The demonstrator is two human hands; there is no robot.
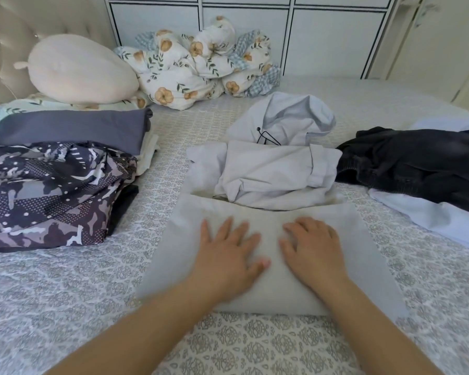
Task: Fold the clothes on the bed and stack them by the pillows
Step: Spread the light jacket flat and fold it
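Pale grey hoodie (268, 185) lies mid-bed, lower half folded up into a flat band near the viewer, hood and black drawstring at the far end, sleeves crumpled between. Left hand (225, 255) and right hand (313, 250) press flat on the band, fingers straight and slightly spread. Folded stack (65, 163) left, by the pillow (79, 69). Dark garment (417, 163) right, possibly trousers.

I see open patterned grey bedspread (73, 288) near and left; the camouflage-print folded stack (49, 193) blocks the left, the crumpled black garment (417, 161) the right, the pale hooded garment (276, 169) the middle.
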